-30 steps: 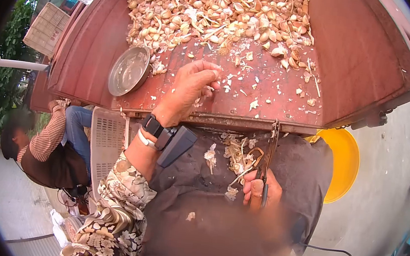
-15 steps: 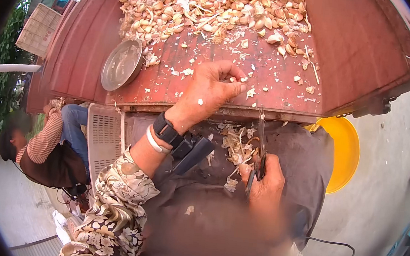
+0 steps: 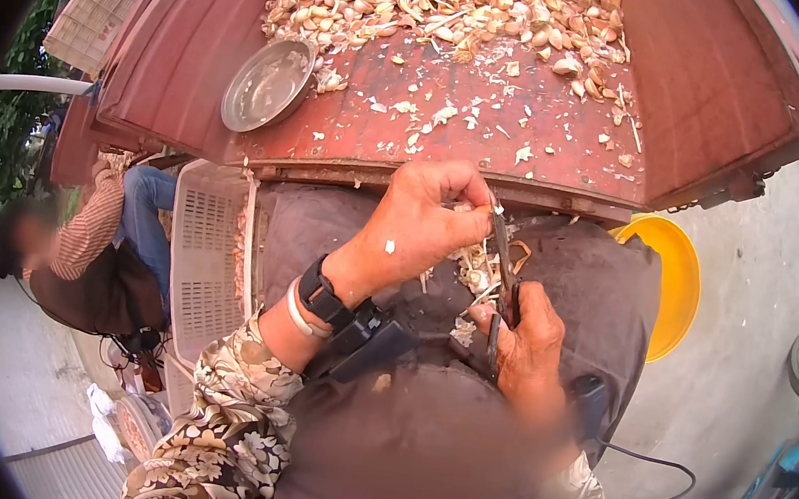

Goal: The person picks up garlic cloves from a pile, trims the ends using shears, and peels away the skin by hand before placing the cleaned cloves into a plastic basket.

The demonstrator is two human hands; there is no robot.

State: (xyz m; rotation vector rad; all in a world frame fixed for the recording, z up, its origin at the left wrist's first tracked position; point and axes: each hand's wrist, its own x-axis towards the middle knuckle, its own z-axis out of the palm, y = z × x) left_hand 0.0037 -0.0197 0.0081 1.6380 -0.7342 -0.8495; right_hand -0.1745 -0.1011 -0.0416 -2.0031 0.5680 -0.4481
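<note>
My left hand (image 3: pixel 427 218) is closed in a pinch, thumb and forefinger together at the tips of dark scissors. A small pale bit, apparently of a garlic clove, shows at the fingertips; most of it is hidden. The scissors (image 3: pixel 503 251) sit in my right hand (image 3: pixel 535 347), whose fingers wrap the handles, blades pointing away from me. Below the blades, dry garlic stalks and skins (image 3: pixel 477 275) lie on the dark apron (image 3: pixel 592 270) over my lap. Beyond my hands, a heap of garlic cloves (image 3: pixel 445 6) covers the back of the red metal bed (image 3: pixel 353 133).
A round metal bowl (image 3: pixel 268 90) stands on the bed's left side. At left is a pale plastic crate (image 3: pixel 212 230), with a seated person (image 3: pixel 91 266) past it. A yellow tub (image 3: pixel 673 288) is at right, and a black cable (image 3: pixel 660 462) curves below it.
My left hand has come down from over the red bed to the scissors' tips, still pinching. My right hand keeps the scissors near the same place. The view has shifted slightly.
</note>
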